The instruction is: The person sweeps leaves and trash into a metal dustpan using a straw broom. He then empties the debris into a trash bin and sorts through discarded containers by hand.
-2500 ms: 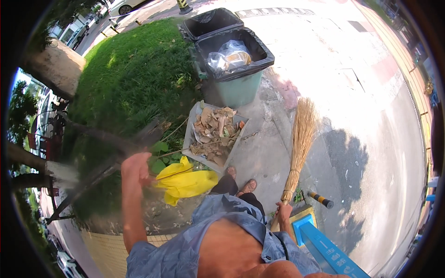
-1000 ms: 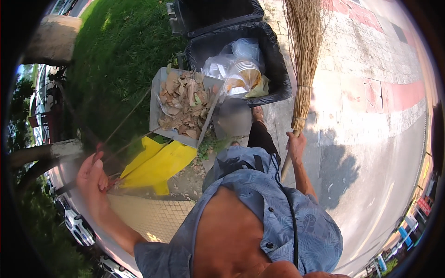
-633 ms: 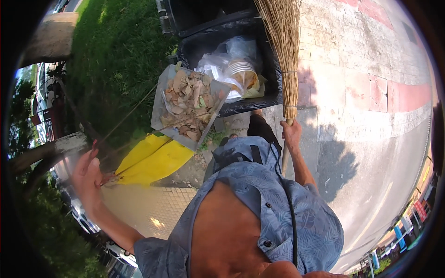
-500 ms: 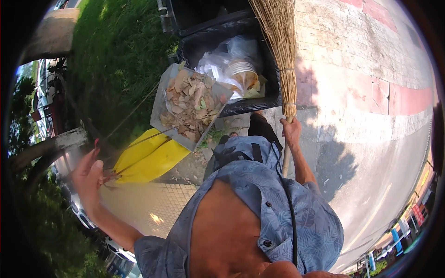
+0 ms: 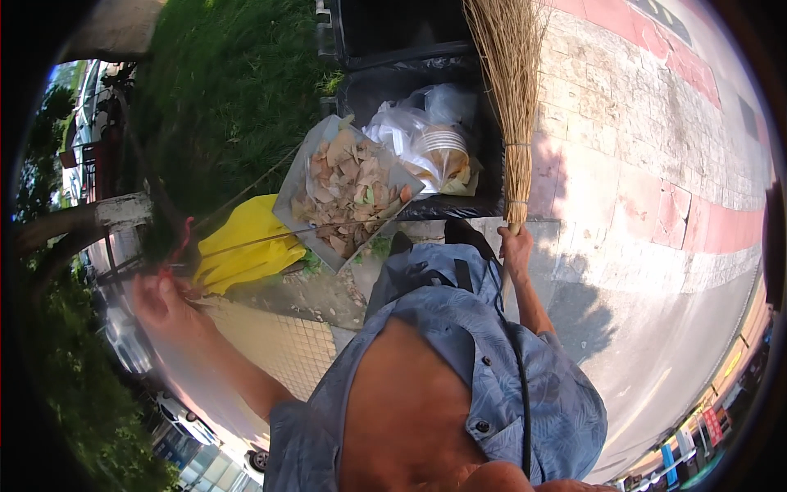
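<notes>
My left hand is curled round the thin handle of a grey dustpan heaped with dry brown leaves, with red cord at the grip. A yellow cloth or bag hangs along the handle. The dustpan is tilted at the near left corner of a bin lined with black plastic, holding clear bags, white containers and other rubbish. My right hand grips the wooden handle of a straw broom, whose bristles point up beside the bin's right side.
A second black-lined bin stands behind the first. Grass lies left, with dark tree branches and parked vehicles at the rim. Pink and pale paving and a grey road stretch right.
The dustpan has moved from the ground to the bin's near edge, further right over the last second. The broom has been raised upright beside the bin. The bin appears nearer.
</notes>
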A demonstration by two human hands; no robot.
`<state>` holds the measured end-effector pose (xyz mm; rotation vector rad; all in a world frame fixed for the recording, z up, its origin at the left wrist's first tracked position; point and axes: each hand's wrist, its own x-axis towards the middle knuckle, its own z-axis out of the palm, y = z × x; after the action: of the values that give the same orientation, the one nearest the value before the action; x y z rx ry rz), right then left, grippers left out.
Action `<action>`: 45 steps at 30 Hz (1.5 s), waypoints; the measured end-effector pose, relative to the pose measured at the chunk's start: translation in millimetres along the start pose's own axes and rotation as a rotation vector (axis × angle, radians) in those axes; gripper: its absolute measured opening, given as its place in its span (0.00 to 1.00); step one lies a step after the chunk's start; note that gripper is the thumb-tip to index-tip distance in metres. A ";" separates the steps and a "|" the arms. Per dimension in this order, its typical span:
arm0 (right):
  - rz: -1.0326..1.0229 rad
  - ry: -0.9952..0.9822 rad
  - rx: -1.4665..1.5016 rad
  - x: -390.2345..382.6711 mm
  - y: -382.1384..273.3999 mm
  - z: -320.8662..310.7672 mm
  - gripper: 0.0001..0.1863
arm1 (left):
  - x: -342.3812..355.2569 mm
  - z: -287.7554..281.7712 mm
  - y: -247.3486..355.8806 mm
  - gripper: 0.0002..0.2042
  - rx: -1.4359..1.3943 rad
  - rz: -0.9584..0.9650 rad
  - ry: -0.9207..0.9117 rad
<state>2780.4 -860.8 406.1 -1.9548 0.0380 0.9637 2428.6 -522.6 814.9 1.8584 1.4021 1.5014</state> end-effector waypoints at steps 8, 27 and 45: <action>0.036 0.049 0.023 3.0 -14.6 -11.3 0.09 | -37.5 44.2 -50.2 0.32 0.279 0.123 0.084; 0.063 0.102 -0.016 -30.0 2.8 -46.0 0.12 | 163.9 246.2 74.2 0.27 -0.574 -0.113 -0.025; 0.292 0.207 0.247 -73.5 68.3 -27.2 0.10 | 94.5 615.5 92.2 0.09 0.233 1.675 -0.490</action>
<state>2719.6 -945.0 410.8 -1.8403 0.5485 0.8892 3010.5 -306.0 711.0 3.4110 -0.5655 1.0496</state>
